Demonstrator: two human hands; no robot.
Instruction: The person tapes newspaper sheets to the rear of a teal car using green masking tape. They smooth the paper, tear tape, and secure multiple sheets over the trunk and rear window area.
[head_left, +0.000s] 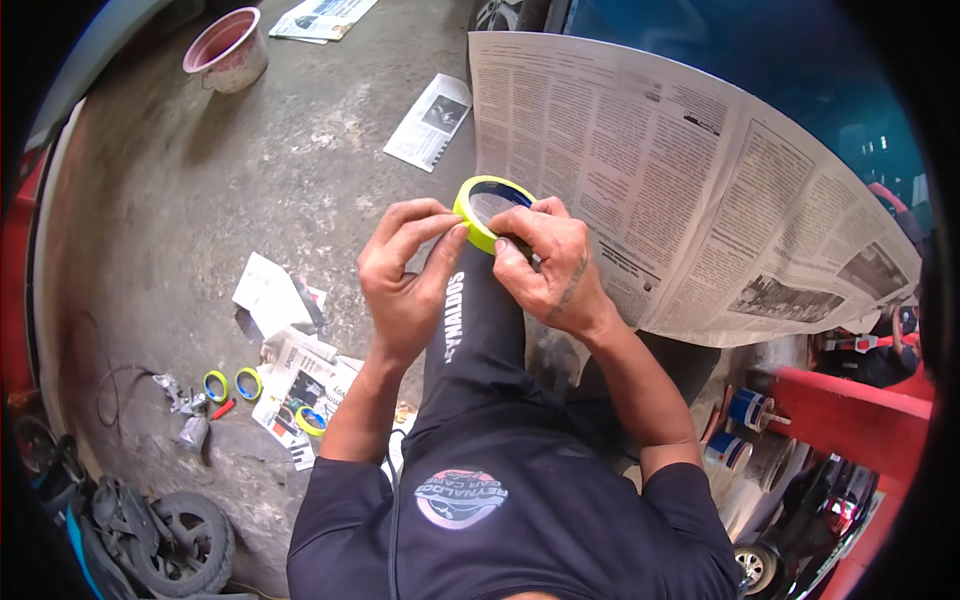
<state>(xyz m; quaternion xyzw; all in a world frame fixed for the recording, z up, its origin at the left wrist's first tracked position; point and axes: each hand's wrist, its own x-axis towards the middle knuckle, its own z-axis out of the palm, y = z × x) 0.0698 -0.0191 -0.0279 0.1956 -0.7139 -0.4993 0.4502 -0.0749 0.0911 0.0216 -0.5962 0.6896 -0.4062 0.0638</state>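
Observation:
A roll of bright yellow-green masking tape [463,201] with a dark blue inner core is up in front of me, above my dark-trousered leg. My right hand [548,258] grips its near right side, thumb on the outer edge and fingers at the ring's opening. At the left edge of the roll, my left hand [408,270] has thumb and forefinger closed in a pinch on the tape. Whether a loose end is between those fingertips is too small to tell. Just beyond my right hand, a large newspaper sheet [640,170] hangs against a blue car panel [740,60].
Several tape rolls [249,383] lie on the floor at left, near newspaper pieces [270,292] and a red stick-like object [223,409]. A reddish bucket [237,62] stands far left. A wheeled machine [180,540] is near left; paint cans [728,452] and a red beam [850,410] are at right.

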